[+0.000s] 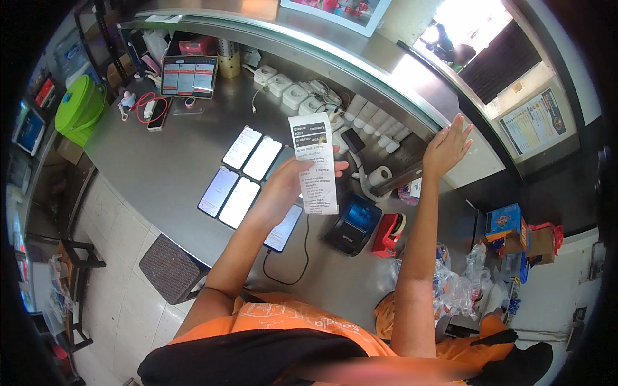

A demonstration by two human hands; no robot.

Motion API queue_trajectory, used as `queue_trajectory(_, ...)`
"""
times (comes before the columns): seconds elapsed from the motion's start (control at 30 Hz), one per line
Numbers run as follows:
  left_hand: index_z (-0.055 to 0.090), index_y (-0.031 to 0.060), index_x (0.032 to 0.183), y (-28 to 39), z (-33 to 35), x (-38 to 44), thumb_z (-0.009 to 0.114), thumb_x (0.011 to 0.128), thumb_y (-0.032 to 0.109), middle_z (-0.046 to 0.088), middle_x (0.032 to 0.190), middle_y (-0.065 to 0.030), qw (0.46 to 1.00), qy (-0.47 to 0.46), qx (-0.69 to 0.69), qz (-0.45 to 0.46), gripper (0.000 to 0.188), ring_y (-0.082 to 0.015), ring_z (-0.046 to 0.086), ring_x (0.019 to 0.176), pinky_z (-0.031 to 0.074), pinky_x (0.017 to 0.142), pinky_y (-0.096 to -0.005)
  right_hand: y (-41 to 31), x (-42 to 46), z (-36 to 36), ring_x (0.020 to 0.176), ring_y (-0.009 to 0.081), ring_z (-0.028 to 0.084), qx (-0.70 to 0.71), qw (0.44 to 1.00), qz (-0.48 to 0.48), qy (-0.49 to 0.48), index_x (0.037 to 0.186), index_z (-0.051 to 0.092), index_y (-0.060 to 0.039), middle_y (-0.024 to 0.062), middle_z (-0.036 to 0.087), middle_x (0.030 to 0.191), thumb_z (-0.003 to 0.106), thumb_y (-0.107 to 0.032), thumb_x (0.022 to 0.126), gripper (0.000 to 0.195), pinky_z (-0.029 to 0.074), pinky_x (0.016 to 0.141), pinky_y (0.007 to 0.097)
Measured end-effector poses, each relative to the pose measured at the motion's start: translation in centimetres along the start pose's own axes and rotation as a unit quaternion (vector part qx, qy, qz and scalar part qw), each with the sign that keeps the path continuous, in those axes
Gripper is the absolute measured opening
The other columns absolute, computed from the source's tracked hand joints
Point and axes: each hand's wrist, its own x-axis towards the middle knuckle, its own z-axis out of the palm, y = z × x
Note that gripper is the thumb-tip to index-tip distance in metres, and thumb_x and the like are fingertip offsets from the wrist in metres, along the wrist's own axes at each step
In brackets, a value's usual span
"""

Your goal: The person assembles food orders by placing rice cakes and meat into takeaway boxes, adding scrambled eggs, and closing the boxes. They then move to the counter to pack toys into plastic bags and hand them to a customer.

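My left hand (pixel 284 189) holds a long printed paper receipt (pixel 319 193) upright over a metal counter (pixel 188 140), its fingers passing behind the slip. Beneath that hand lie several lit smartphones (pixel 218 191) in rows, some partly covered by the hand. One phone (pixel 284 228) by my left forearm has a black cable (pixel 305 260) at its lower end. My right hand (pixel 444 149) is raised at the right with its fingers extended and nothing in it. It appears beside the end of the glass-edged ledge (pixel 372 77); whether it touches cannot be told.
A black and blue EPPOS receipt printer (pixel 353 226) and a red tape dispenser (pixel 386 235) stand on the counter's right. Power sockets (pixel 294 96) and paper rolls (pixel 372 117) line the back. A tablet (pixel 188 77) stands far left. Plastic bags (pixel 463 284) crowd the right; a stool (pixel 171 268) sits below.
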Motion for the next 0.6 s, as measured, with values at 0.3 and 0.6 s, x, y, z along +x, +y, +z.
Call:
queue_trajectory(0.3, 0.034, -0.0053, 0.140, 0.1, 0.0, 0.5, 0.044, 0.090, 0.023, 0.047, 0.140, -0.0175, 0.999, 0.020, -0.026, -0.015, 0.059, -0.0315, 0.055, 0.120, 0.041, 0.105, -0.0443, 0.0, -0.2, 0.4, 0.139, 0.0337, 0.032, -0.006, 1.000, 0.004, 0.006, 0.141, 0.043, -0.0069, 0.0092, 0.045, 0.145, 0.039, -0.019, 0.096, 0.047, 0.019, 0.113, 0.0535)
queue_trajectory(0.6, 0.045, -0.0018, 0.134, -7.5, -4.7, 1.6, 0.050, 0.091, 0.029, 0.056, 0.130, -0.0148, 0.999, 0.025, -0.005, -0.035, 0.053, -0.0224, 0.057, 0.114, 0.042, 0.101, -0.0361, 0.5, -0.3, 0.6, 0.139, 0.0340, 0.032, -0.010, 1.000, -0.001, 0.018, 0.141, 0.042, -0.0055, 0.0131, 0.045, 0.143, 0.042, -0.017, 0.093, 0.049, 0.019, 0.114, 0.0515)
